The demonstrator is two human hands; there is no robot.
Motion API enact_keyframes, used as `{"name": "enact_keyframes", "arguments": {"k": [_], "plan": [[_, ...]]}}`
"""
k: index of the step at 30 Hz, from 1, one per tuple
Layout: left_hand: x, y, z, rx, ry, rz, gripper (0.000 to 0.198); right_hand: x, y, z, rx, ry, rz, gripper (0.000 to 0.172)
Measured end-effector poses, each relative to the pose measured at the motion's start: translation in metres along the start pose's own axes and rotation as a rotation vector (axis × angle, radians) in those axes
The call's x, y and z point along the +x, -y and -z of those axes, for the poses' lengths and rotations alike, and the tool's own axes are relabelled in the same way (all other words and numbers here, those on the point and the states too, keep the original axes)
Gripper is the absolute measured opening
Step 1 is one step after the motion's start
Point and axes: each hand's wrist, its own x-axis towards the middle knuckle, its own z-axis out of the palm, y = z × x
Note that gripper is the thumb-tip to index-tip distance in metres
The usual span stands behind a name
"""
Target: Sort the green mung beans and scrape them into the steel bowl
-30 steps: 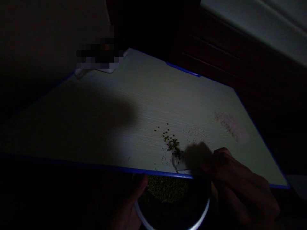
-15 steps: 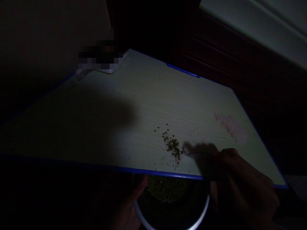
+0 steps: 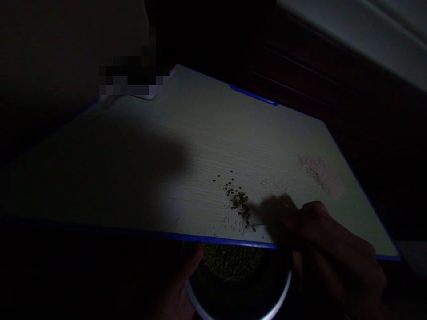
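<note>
At the bottom my left hand (image 3: 182, 284) grips the left side of a round bowl (image 3: 282, 295) with a pale rim. Its thumb reaches up to the blue edge of the tabletop. Inside the bowl, partly under that edge, lie many small green beans (image 3: 233, 262). A loose group of the same beans (image 3: 239, 200) is scattered on the tabletop above the bowl. My right hand (image 3: 333, 240) is pinched round a thin, straight tool (image 3: 262, 225), its tip by the lower beans. Darkness hides the tool's kind.
The pale tabletop (image 3: 207, 120) has a blue rim. Pinkish grains (image 3: 320, 173) lie in a patch at its right, with a thinner scatter (image 3: 273, 183) nearer the beans. A blurred-out object stands at the far left corner. A pale ledge (image 3: 360, 35) crosses the upper right.
My right hand has shifted slightly left and the thin tool's tip has moved down and left, towards the table's near edge. A few lower beans sit nearer that edge. My left hand stays on the bowl.
</note>
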Motion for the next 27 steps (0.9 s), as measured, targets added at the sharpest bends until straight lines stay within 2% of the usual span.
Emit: {"name": "enact_keyframes", "arguments": {"k": [3, 5, 6, 8, 10, 12, 18, 21, 24, 27], "plan": [[0.001, -0.002, 0.005, 0.034, -0.04, -0.002, 0.109, -0.012, 0.003, 0.001, 0.003, -0.04, -0.019, 0.062], [0.003, 0.0, 0.013, 0.041, -0.08, -0.006, 0.097, -0.019, 0.007, 0.003, -0.018, -0.056, -0.063, 0.065], [0.003, 0.001, 0.017, 0.028, -0.111, -0.018, 0.084, -0.021, 0.008, 0.004, -0.023, -0.054, -0.074, 0.065], [0.003, 0.003, 0.021, -0.01, -0.066, -0.011, 0.07, -0.023, 0.01, 0.006, -0.016, -0.029, -0.08, 0.064], [0.002, 0.003, 0.02, -0.032, 0.021, 0.026, 0.062, -0.022, 0.01, 0.005, 0.009, -0.007, -0.067, 0.063], [0.001, 0.002, 0.016, -0.063, 0.032, 0.048, 0.058, -0.02, 0.009, 0.003, 0.042, -0.002, -0.057, 0.06], [-0.001, 0.002, 0.014, -0.078, 0.021, 0.009, 0.066, -0.011, 0.006, 0.001, 0.09, 0.011, 0.022, 0.055], [0.0, 0.001, 0.017, -0.075, -0.008, -0.012, 0.068, -0.01, 0.008, 0.006, 0.074, 0.029, 0.005, 0.057], [0.001, 0.001, 0.02, -0.101, -0.067, 0.031, 0.085, -0.013, 0.009, 0.009, 0.042, 0.045, -0.009, 0.057], [0.002, 0.001, 0.021, -0.119, -0.139, 0.075, 0.082, -0.017, 0.008, 0.007, 0.008, 0.021, -0.034, 0.054]]}}
